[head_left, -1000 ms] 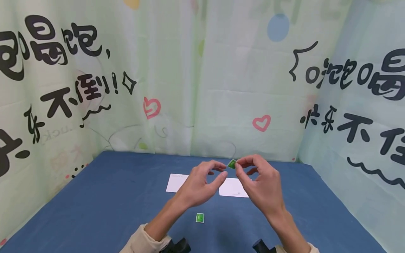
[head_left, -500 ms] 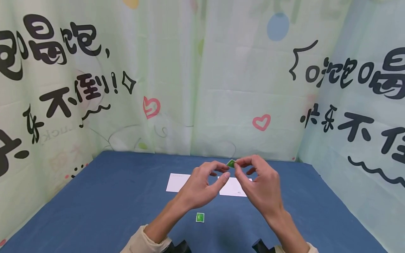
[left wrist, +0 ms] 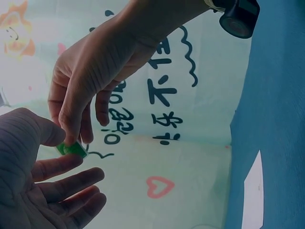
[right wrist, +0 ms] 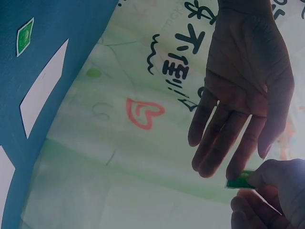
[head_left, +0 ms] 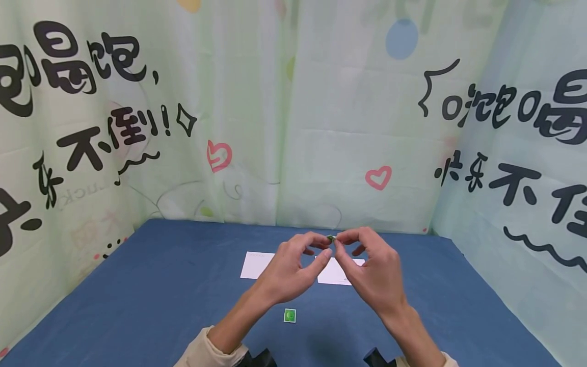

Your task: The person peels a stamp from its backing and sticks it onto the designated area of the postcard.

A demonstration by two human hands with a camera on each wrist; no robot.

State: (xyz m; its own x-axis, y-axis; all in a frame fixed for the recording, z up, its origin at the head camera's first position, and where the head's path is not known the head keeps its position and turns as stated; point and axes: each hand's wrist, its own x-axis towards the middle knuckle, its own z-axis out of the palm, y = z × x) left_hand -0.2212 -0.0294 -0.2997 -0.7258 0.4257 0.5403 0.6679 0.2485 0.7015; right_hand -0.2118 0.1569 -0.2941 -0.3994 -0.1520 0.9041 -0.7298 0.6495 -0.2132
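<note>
Between thumb and fingertips, my right hand [head_left: 373,270] pinches a small green stamp [right wrist: 239,180] with a pale edge. In the head view this stamp is mostly covered by fingers. My left hand [head_left: 291,270] is held up facing it, fingers loosely extended and thumb apart. Its index fingertip is at the stamp's edge in the right wrist view; whether it touches is hard to tell. A second green stamp [head_left: 290,315] lies flat on the blue cloth in front of me. Two white envelope-like cards, a left one [head_left: 255,265] and a right one [head_left: 331,272], lie behind the hands, partly covered.
A blue cloth [head_left: 183,306] covers the table. Pale printed curtains [head_left: 330,127] with black lettering and hearts close off the back and sides. Dark cameras sit at both wrists, including the left wrist camera [head_left: 261,358].
My right hand has shifted slightly left, bringing the pinched stamp nearer the left fingertips. The stamp has tilted and shows less of its face. My left hand has barely moved.
</note>
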